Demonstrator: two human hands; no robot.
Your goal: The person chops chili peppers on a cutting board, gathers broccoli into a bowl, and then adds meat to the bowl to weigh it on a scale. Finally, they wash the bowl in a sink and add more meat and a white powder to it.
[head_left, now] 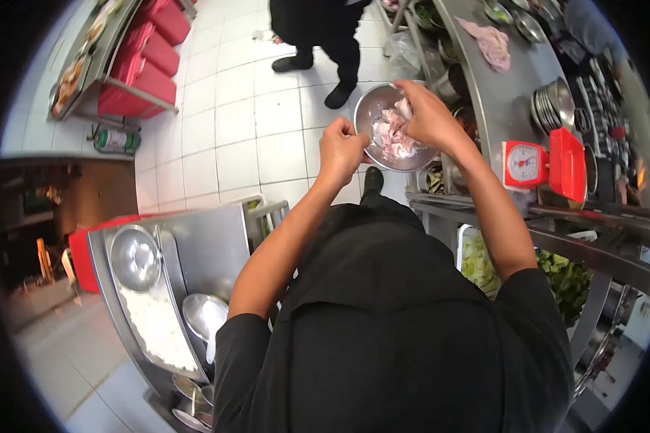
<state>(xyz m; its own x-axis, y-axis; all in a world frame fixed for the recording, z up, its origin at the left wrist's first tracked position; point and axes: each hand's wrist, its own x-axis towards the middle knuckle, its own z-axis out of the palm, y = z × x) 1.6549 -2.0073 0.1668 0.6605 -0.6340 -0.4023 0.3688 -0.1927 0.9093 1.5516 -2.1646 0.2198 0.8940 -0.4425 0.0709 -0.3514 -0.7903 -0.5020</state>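
A round steel mixing bowl [368, 108] is held out in front of me over the tiled floor. In it lies pale pink raw meat [391, 137] with whitish patches on it. My left hand [343, 151] is closed on the bowl's left rim, with the fingers curled. My right hand [430, 117] reaches over the bowl's right side, thumb and fingers curved around a pale piece of the meat. Some of its fingertips are hidden.
A steel counter [484, 94] on the right bears a red kitchen scale [525, 164], a pink cloth [488, 45] and stacked bowls [554, 106]. Another person [318, 36] stands ahead. Behind my left arm, a counter holds a tray of white powder [159, 328]. Red bins [139, 83] stand far left.
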